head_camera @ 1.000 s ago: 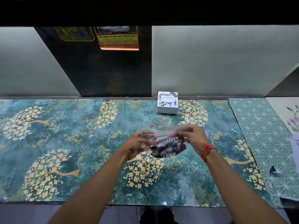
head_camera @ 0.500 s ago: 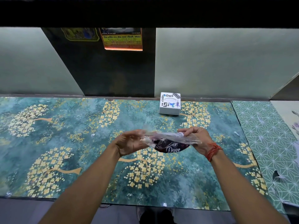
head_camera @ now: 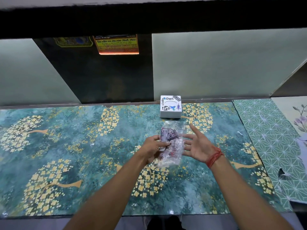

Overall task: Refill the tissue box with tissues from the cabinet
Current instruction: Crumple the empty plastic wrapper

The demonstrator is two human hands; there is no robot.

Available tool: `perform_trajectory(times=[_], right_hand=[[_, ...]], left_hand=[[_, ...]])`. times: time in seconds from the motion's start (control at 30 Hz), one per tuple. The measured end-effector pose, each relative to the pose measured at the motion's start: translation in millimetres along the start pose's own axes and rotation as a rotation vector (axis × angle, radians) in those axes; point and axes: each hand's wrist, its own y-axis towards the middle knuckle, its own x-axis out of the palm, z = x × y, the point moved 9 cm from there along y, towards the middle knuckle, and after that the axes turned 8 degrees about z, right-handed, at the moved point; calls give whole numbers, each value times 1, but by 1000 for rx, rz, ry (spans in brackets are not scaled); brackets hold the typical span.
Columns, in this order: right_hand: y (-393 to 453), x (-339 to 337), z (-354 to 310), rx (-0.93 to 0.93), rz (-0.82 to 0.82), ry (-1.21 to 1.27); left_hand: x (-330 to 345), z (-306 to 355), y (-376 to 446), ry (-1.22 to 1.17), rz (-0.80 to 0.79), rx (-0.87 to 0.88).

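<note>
A small white tissue box [head_camera: 170,107] with stickers on its lid stands at the back of the counter, against the wall. In front of it I hold a clear plastic packet [head_camera: 172,143] with dark printed contents and a white label, standing on end above the counter. My left hand [head_camera: 153,147] grips the packet's left edge, thumb on the label. My right hand [head_camera: 197,145] is beside the packet's right side, palm up and fingers spread, holding nothing. A red thread band is on my right wrist.
The counter [head_camera: 83,155] has a teal cover printed with yellow blossom trees. A green patterned sheet [head_camera: 272,143] and a floral sheet lie at the right end. Pale glass panels [head_camera: 216,63] and a dark gap with posters back the counter; a dark shelf overhangs.
The packet has turned from lying across between both hands to standing upright. My right hand has let go of it and spread its fingers. My left hand keeps hold.
</note>
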Motion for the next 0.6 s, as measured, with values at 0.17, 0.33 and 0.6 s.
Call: perform_trajectory(times=[0.17,0.33,0.6], right_hand=[[3,-1,-9,-210,201,-173],[-10,3,-28,-460,310,-178],[-28,16,-10,-447,70,-177]], left_hand=[[6,0,-3,-9,104,81],[12,-5,-7,-121,29,-8],[14,-28,-7,-427,38,-275]])
